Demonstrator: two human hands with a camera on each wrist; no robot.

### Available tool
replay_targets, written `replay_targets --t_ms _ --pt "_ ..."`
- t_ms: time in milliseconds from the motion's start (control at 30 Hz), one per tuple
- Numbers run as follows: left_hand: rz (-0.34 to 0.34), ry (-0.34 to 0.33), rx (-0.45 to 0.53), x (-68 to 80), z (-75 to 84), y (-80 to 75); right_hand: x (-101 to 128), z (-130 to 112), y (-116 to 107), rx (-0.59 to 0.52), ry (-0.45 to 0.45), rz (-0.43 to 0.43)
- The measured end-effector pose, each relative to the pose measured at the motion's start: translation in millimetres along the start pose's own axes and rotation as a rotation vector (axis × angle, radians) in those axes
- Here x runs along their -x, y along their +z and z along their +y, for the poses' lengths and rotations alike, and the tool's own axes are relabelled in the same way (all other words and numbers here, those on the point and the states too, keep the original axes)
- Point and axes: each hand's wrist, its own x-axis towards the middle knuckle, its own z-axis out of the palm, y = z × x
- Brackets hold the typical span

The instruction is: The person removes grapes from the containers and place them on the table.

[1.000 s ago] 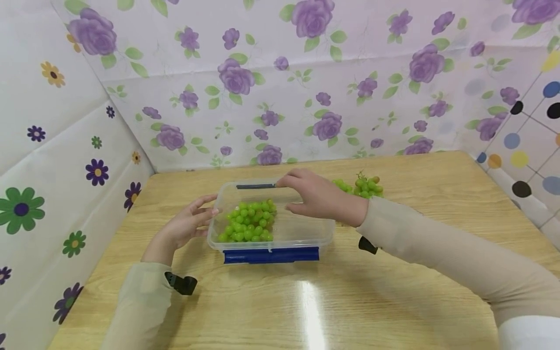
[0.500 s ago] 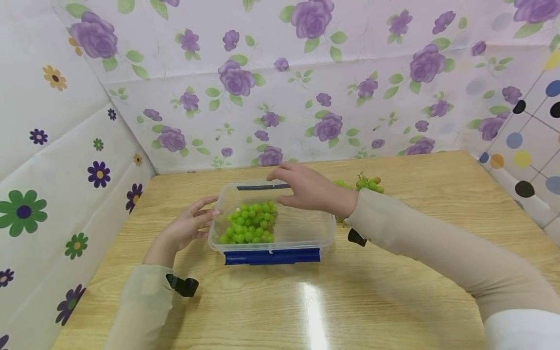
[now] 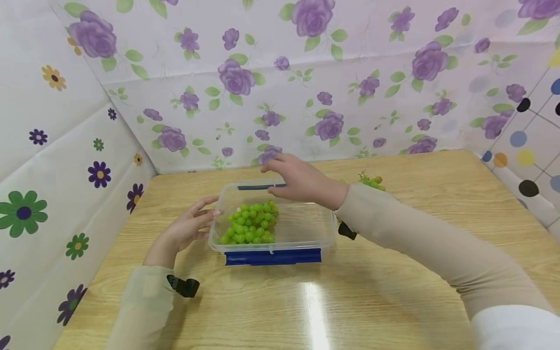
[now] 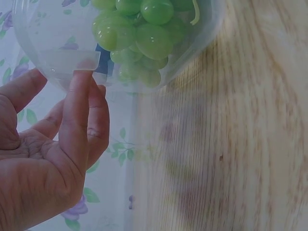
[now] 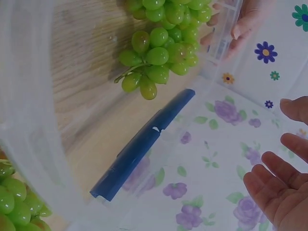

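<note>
A clear plastic food container [image 3: 302, 226] with blue side clips stands on the table, without a lid on it. A bunch of green grapes [image 3: 250, 224] lies in its left half. My left hand [image 3: 192, 226] is at the container's left wall; in the left wrist view its fingertips [image 4: 83, 77] touch the rim tab, the fingers not curled round it. My right hand [image 3: 302, 182] hovers over the back right of the container, holding nothing, its fingers spread and loosely bent. In the right wrist view those fingers [image 5: 274, 187] are apart from the blue back clip [image 5: 144, 144].
More green grapes [image 3: 373, 182] lie on the wooden table [image 3: 245, 306] behind and right of the container, partly hidden by my right arm. Flowered sheets [image 3: 183, 73] form walls behind and on the left; a dotted sheet hangs on the right.
My right hand has moved up, back and left from over the container toward its back edge. The left hand, the container and the grapes in it have stayed in place.
</note>
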Motion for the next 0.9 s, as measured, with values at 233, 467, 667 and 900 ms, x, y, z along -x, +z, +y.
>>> replay_targets --t_ms 233,467,667,900 --pt "0.012 -0.014 -0.001 -0.7 -1.7 0.2 -7 -1 3 -0.023 -0.011 0.026" --pt "0.013 0.004 0.020 -1.5 -1.8 0.8 -15 -2 7 -0.050 0.012 0.025" --pt "0.017 -0.002 0.026 1.0 -0.1 2.5 -21 -3 12 -0.064 0.040 0.002" --pt "0.019 0.002 0.032 2.0 0.4 2.2 -28 -2 19 -0.089 0.069 -0.015"
